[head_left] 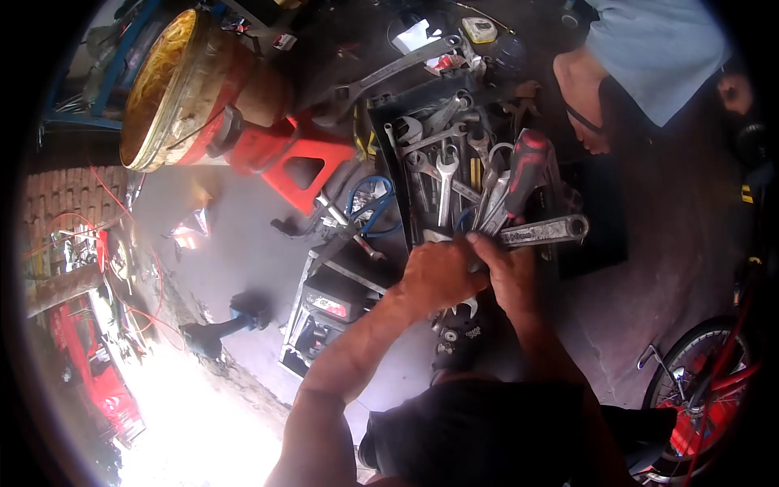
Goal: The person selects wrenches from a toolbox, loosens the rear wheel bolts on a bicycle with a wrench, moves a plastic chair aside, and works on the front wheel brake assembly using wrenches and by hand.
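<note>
My left hand (445, 276) is closed round a metal wrench, whose open jaw (469, 306) shows just below the fist. Close against it, my right hand (505, 268) is closed, its thumb at the near end of several metal tools; which of them it grips is hard to tell. Both hands are at the near edge of a black toolbox (393, 166) full of wrenches. A combination wrench (445, 187) lies in the box. To its right are a red-and-black screwdriver (526, 172) and a large wrench (544, 230) stamped with letters, sticking out rightward.
A stained bucket (191, 97) and a red stand (304, 166) are at the upper left. A black case (329, 300) lies left of my arms. Another person's foot (583, 105) is at the upper right, and a bicycle wheel (702, 390) at the lower right.
</note>
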A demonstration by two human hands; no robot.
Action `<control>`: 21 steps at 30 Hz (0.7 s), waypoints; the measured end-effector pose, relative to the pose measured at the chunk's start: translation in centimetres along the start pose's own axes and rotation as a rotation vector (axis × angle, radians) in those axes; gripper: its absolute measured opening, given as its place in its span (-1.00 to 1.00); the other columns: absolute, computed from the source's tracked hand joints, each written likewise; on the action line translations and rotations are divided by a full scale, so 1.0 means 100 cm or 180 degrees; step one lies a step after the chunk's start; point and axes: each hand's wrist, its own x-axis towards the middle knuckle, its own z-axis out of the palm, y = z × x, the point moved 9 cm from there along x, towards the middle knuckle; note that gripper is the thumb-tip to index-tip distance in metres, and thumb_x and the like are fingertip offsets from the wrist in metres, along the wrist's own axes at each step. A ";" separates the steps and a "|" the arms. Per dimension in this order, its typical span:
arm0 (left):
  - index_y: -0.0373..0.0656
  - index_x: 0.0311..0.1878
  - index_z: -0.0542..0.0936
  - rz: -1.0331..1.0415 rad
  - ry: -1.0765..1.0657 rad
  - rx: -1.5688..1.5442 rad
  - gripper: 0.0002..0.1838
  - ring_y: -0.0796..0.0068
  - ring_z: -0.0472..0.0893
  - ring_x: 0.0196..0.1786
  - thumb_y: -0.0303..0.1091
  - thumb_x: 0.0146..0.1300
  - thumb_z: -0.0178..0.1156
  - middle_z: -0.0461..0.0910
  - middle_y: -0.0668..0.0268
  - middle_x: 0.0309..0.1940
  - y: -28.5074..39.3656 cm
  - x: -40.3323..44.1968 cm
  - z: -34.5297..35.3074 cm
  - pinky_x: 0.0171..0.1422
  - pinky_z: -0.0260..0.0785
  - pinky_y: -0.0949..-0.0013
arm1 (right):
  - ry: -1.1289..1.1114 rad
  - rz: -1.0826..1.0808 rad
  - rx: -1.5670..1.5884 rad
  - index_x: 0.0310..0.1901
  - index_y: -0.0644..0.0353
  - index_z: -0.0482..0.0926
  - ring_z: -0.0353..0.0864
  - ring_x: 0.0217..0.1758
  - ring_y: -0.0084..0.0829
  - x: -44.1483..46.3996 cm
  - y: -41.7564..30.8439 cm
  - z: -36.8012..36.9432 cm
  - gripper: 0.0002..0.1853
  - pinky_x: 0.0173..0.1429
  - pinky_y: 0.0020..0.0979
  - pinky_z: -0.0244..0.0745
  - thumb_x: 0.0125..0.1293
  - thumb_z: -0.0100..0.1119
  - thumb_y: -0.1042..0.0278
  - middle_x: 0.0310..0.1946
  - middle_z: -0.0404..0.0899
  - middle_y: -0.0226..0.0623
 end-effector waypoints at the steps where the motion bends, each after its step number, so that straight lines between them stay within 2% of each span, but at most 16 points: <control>1: -0.39 -0.11 0.58 -0.0028 0.0033 0.0121 -0.45 -0.04 0.72 -0.23 0.00 0.14 0.31 0.70 -0.05 -0.34 0.002 0.002 -0.014 -0.03 0.55 0.06 | -0.0004 -0.0031 -0.0107 0.10 0.27 0.46 0.56 -0.16 -0.60 0.004 0.000 -0.001 -0.55 -0.06 -0.50 0.50 0.19 0.39 0.56 -0.14 0.59 -0.38; 4: -0.26 -0.01 0.57 0.0039 -0.0101 0.0248 -0.46 -0.02 0.71 -0.22 -0.01 0.10 0.30 0.70 -0.03 -0.31 0.001 0.014 -0.037 0.01 0.53 0.06 | 0.0008 -0.0119 -0.0285 0.03 0.26 0.51 0.55 -0.17 -0.60 0.019 0.002 0.001 -0.62 -0.07 -0.50 0.47 0.19 0.39 0.53 -0.18 0.60 -0.40; 5: -0.27 0.12 0.54 -0.0150 -0.0522 0.0031 -0.37 0.02 0.70 -0.08 0.01 0.09 0.32 0.70 -0.04 -0.19 -0.003 0.016 -0.041 0.12 0.50 0.08 | 0.0025 -0.0187 -0.0266 0.01 0.26 0.52 0.54 -0.18 -0.60 0.026 0.002 0.002 -0.64 -0.08 -0.49 0.47 0.19 0.40 0.52 -0.19 0.60 -0.41; 8: -0.28 0.26 0.47 0.0694 -0.0819 -0.0257 -0.26 0.13 0.65 0.09 0.00 0.09 0.35 0.67 -0.02 -0.04 -0.027 0.032 -0.037 0.21 0.46 0.16 | 0.0118 -0.0224 -0.0153 0.00 0.25 0.54 0.52 -0.19 -0.62 0.033 0.002 0.000 -0.64 -0.07 -0.50 0.44 0.18 0.40 0.52 -0.20 0.59 -0.45; 9: -0.26 0.35 0.41 0.0308 -0.1155 -0.0816 -0.25 0.24 0.59 0.17 -0.09 0.13 0.33 0.63 0.02 0.05 -0.043 0.043 -0.046 0.24 0.43 0.25 | 0.0129 -0.0242 -0.0062 0.01 0.25 0.54 0.51 -0.19 -0.62 0.034 0.003 -0.002 -0.64 -0.06 -0.51 0.44 0.18 0.41 0.52 -0.20 0.58 -0.46; 10: -0.28 0.28 0.48 0.0475 -0.0491 -0.1304 -0.41 0.32 0.62 0.03 -0.23 0.19 0.25 0.66 0.06 -0.05 -0.050 0.065 -0.076 0.18 0.44 0.32 | 0.0153 -0.0246 0.0026 0.01 0.25 0.54 0.51 -0.19 -0.63 0.033 0.007 -0.006 -0.63 -0.05 -0.51 0.43 0.17 0.41 0.52 -0.21 0.58 -0.47; 11: -0.33 0.18 0.54 0.0647 0.0443 -0.1398 -0.55 0.32 0.65 -0.03 -0.33 0.26 0.17 0.67 0.09 -0.09 -0.053 0.083 -0.110 0.11 0.45 0.35 | 0.0197 -0.0225 0.0019 0.03 0.23 0.53 0.50 -0.17 -0.62 0.033 0.013 -0.009 -0.61 -0.01 -0.50 0.42 0.17 0.41 0.52 -0.19 0.57 -0.47; 12: -0.35 0.07 0.59 0.0301 0.1158 -0.1568 -0.65 0.30 0.67 -0.09 -0.36 0.30 0.13 0.70 0.11 -0.14 -0.068 0.104 -0.125 0.06 0.47 0.33 | 0.0231 -0.0207 0.0008 0.04 0.22 0.52 0.49 -0.14 -0.61 0.033 0.020 -0.010 -0.60 0.03 -0.48 0.41 0.16 0.41 0.53 -0.17 0.55 -0.48; 13: -0.29 0.05 0.61 0.0516 0.1835 -0.1096 -0.69 0.16 0.69 -0.08 -0.35 0.32 0.10 0.72 0.07 -0.13 -0.087 0.140 -0.124 0.05 0.47 0.24 | 0.0262 -0.0196 -0.0011 0.05 0.21 0.52 0.48 -0.12 -0.60 0.033 0.025 -0.013 -0.59 0.06 -0.47 0.40 0.16 0.40 0.53 -0.16 0.54 -0.48; 14: -0.22 0.06 0.62 0.0093 0.1841 -0.0401 -0.69 -0.02 0.67 0.00 -0.34 0.31 0.09 0.70 0.01 -0.06 -0.084 0.159 -0.127 0.12 0.46 0.15 | 0.0297 -0.0211 -0.0038 0.06 0.20 0.51 0.47 -0.09 -0.59 0.036 0.024 -0.015 -0.57 0.10 -0.45 0.39 0.15 0.40 0.54 -0.14 0.52 -0.48; 15: -0.14 0.08 0.64 -0.0424 0.1673 0.0057 -0.67 -0.05 0.63 0.08 -0.30 0.28 0.12 0.68 0.00 -0.02 -0.085 0.176 -0.123 0.17 0.47 0.09 | 0.0311 -0.0354 0.0021 0.04 0.23 0.53 0.49 -0.15 -0.58 0.038 0.015 -0.011 -0.58 0.01 -0.44 0.44 0.14 0.43 0.53 -0.20 0.55 -0.47; 18: -0.09 0.05 0.67 -0.0945 0.1543 0.0826 -0.66 0.02 0.67 0.05 -0.26 0.23 0.18 0.70 0.03 -0.05 -0.081 0.205 -0.109 0.17 0.50 0.08 | 0.0415 -0.0503 -0.0342 0.03 0.24 0.52 0.51 -0.15 -0.55 0.039 0.013 -0.015 -0.57 0.01 -0.44 0.45 0.11 0.43 0.52 -0.19 0.55 -0.42; 19: -0.07 -0.04 0.71 -0.0962 0.1662 0.0954 -0.71 0.08 0.69 0.03 -0.23 0.20 0.22 0.72 0.07 -0.11 -0.080 0.211 -0.108 0.14 0.53 0.11 | 0.0436 -0.0415 -0.0280 0.03 0.23 0.52 0.52 -0.16 -0.55 0.039 0.013 -0.015 -0.57 0.00 -0.44 0.45 0.11 0.43 0.52 -0.20 0.56 -0.42; 21: -0.07 -0.08 0.72 -0.1032 0.1414 0.1009 -0.73 0.10 0.69 0.05 -0.22 0.18 0.24 0.73 0.11 -0.11 -0.081 0.224 -0.106 0.15 0.52 0.12 | 0.0479 -0.0218 -0.0124 0.01 0.23 0.52 0.53 -0.18 -0.54 0.036 0.016 -0.013 -0.58 -0.01 -0.44 0.46 0.11 0.43 0.52 -0.21 0.56 -0.42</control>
